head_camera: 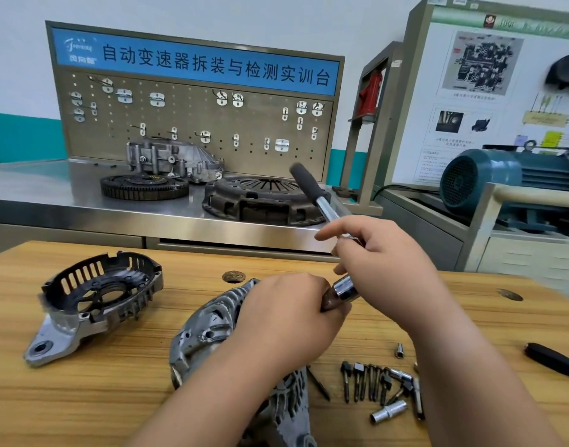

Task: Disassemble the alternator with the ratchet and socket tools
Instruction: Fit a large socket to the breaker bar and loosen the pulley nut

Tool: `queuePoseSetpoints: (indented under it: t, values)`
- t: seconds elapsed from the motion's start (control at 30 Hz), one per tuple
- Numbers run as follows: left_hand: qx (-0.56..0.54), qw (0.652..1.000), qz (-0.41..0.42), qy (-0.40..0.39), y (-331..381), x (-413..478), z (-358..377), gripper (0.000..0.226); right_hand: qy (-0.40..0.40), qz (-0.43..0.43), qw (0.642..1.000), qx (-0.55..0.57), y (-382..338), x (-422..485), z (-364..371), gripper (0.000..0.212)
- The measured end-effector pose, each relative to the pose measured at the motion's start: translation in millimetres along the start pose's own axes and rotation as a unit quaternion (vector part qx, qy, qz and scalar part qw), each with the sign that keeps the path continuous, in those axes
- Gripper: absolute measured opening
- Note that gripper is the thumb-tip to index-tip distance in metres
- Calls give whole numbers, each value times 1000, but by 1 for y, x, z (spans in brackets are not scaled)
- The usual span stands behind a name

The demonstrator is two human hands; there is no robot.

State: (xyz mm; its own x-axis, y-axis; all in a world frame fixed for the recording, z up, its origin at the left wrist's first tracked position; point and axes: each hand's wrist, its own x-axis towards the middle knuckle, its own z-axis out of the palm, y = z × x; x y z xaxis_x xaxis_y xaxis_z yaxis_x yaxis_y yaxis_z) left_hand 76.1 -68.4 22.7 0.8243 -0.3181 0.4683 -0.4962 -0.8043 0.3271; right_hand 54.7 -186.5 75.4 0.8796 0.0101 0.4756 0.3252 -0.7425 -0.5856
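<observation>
Right hand (383, 253) grips ratchet (312, 188); left hand (293, 314) grips socket (344, 290) over alternator (209, 333).

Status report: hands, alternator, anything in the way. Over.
Left hand grips the socket, right hand grips the ratchet. Alternator on the table beneath, cover off to the left. Loose bolts lie right, apart from it.

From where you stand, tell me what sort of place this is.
Most likely an automotive training workshop. The blue banner over the pegboard names a transmission training stand, a clutch cover and toothed flywheel lie on the steel counter, and diagram posters hang at right.
</observation>
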Motion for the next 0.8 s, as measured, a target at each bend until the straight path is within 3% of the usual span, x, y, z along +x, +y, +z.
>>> queuePoseSetpoints:
  t: [0.23,0.4,0.5,0.6,0.7,0.8]
  values:
    - [-4,1000,-14,-26,-1,0,-2,48,-103,-155,955,231,3,0,-11,35]
    - [17,1000,2,-19,1,-2,-3,48,-151,-185,924,298,9,2,-17,29]
    - [16,1000,1,-26,2,-2,-3,48,-140,-143,936,291,8,3,-17,31]
    - [9,1000,-4,-26,3,-1,-4,46,-78,-81,962,250,5,1,-10,29]
    - [12,1000,-3,-19,3,-1,-3,47,24,-22,993,115,1,1,2,32]
    - [32,999,17,-17,4,-2,-1,47,38,25,999,4,2,2,3,32]
